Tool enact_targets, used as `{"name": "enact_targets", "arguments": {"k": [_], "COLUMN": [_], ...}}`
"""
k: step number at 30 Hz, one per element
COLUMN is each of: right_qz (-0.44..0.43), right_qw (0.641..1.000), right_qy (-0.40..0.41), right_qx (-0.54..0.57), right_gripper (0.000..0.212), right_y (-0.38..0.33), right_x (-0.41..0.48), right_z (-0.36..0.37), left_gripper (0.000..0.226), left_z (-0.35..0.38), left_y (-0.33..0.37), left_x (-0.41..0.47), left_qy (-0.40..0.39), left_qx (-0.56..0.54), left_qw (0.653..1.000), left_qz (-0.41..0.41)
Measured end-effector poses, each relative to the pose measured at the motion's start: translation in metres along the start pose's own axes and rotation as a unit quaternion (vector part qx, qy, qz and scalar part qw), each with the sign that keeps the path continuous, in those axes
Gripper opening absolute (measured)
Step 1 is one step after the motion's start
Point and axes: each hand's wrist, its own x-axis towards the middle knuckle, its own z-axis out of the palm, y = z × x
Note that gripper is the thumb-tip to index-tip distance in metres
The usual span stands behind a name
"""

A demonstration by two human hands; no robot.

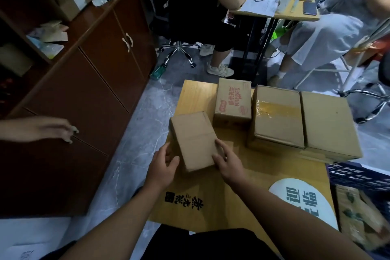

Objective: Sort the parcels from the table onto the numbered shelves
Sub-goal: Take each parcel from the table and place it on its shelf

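Plain parcel [194,139]: small brown carton at the 9 o'clock edge of the wooden table [196,93], far end pointing to 11 o'clock. Whether its base rests on the tabletop cannot be told.
Left hand [163,164]: grips the parcel's near left corner, thumb on top. The fingers curl round the side, out of sight.
Right hand [226,162]: grips the near right edge, thumb against the carton. The other fingertips are hidden by the side wall.
Printed parcel [232,101]: at 1 o'clock from the held one, with red lettering upside down and only partly legible.
Taped parcel [276,116]: at 2 o'clock, touching the big carton [329,124] on its 3 o'clock side. The big carton's right end reaches past the table's edge.
Shelves [52,34]: dark wooden unit at 10 o'clock of the view, in shadow. Contents are blurred and the numbers are not legible.
Other hand [46,130]: enters at 9 o'clock, arm cut off by the frame, fingers loosely curled before the cabinet front.
Round sign [304,200]: at 5 o'clock, partly covered by the right forearm.
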Motion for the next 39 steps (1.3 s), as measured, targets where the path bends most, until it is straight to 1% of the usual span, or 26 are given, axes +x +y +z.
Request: {"name": "enact_targets", "arguments": {"k": [2,5,7,8,10,11,12,14,17,18,20,22,24,26,28,29,32,34,36,37,39], "right_qz": [0.008,0.034,0.046,0.044,0.023,0.012,-0.002,-0.035,-0.047,-0.054,-0.068,-0.067,-0.062,-0.053,-0.032,-0.024,-0.007,0.002,0.006,0.003,-0.006], "right_qw": [0.999,0.994,0.991,0.993,0.999,0.997,0.993,0.992,0.997,0.997,0.996,0.997,0.997,0.994,0.988,0.988,0.995,0.998,1.000,1.000,1.000], "right_qy": [-0.006,-0.033,-0.050,-0.049,-0.021,-0.003,0.013,0.012,-0.046,-0.053,-0.045,-0.034,-0.043,-0.065,-0.078,-0.077,-0.064,-0.037,-0.014,-0.010,-0.013], "right_qx": [0.034,0.101,0.114,0.095,-0.019,-0.081,-0.117,-0.117,-0.033,-0.029,-0.039,-0.030,0.002,0.070,0.132,0.130,0.074,0.048,0.007,-0.001,0.009], "right_gripper": [0.053,0.047,0.044,0.044,0.044,0.043,0.040,0.039,0.054,0.059,0.063,0.062,0.058,0.054,0.049,0.046,0.042,0.042,0.050,0.053,0.059], "right_y": [0.006,0.012,0.014,0.015,0.016,0.014,0.009,-0.007,-0.031,-0.036,-0.038,-0.034,-0.028,-0.018,-0.010,-0.007,-0.002,-0.003,-0.004,-0.006,-0.007], "right_x": [-0.002,-0.008,-0.011,-0.011,-0.010,-0.008,-0.007,-0.010,-0.014,-0.015,-0.015,-0.014,-0.014,-0.013,-0.016,-0.018,-0.017,-0.016,-0.016,-0.017,-0.020], "right_z": [-0.003,-0.011,-0.016,-0.018,-0.020,-0.021,-0.022,-0.025,-0.026,-0.025,-0.022,-0.020,-0.022,-0.025,-0.026,-0.026,-0.027,-0.028,-0.028,-0.027,-0.023], "left_gripper": [0.058,0.051,0.048,0.048,0.047,0.047,0.047,0.045,0.042,0.042,0.044,0.044,0.043,0.043,0.047,0.050,0.061,0.064,0.066,0.066,0.064], "left_z": [0.003,0.006,0.008,0.008,0.008,0.008,0.008,0.010,0.012,0.012,0.012,0.011,0.011,0.010,0.010,0.009,0.005,0.004,0.005,0.006,0.008], "left_y": [0.002,0.010,0.018,0.021,0.024,0.024,0.025,0.026,0.031,0.033,0.038,0.041,0.040,0.035,0.027,0.022,0.014,0.014,0.017,0.018,0.019], "left_x": [-0.002,-0.005,-0.007,-0.008,-0.009,-0.010,-0.010,-0.012,-0.013,-0.013,-0.013,-0.013,-0.013,-0.012,-0.007,-0.004,0.003,0.004,0.001,0.000,-0.001], "left_qy": [-0.005,-0.025,-0.039,-0.039,-0.026,-0.016,-0.009,-0.008,-0.024,-0.027,-0.031,-0.032,-0.021,-0.011,-0.017,-0.024,-0.050,-0.090,-0.127,-0.129,-0.101], "left_qx": [-0.025,-0.079,-0.107,-0.112,-0.096,-0.087,-0.083,-0.072,-0.064,-0.063,-0.052,-0.053,-0.046,-0.030,-0.014,-0.005,0.014,-0.011,-0.022,-0.022,-0.007], "left_qw": [1.000,0.997,0.993,0.993,0.995,0.996,0.995,0.994,0.990,0.989,0.987,0.988,0.991,0.994,0.998,0.999,0.999,0.996,0.991,0.991,0.995], "left_qz": [-0.010,-0.005,-0.004,-0.001,0.017,0.031,0.045,0.077,0.120,0.133,0.147,0.140,0.127,0.103,0.060,0.038,-0.005,-0.020,-0.023,-0.019,0.007]}}
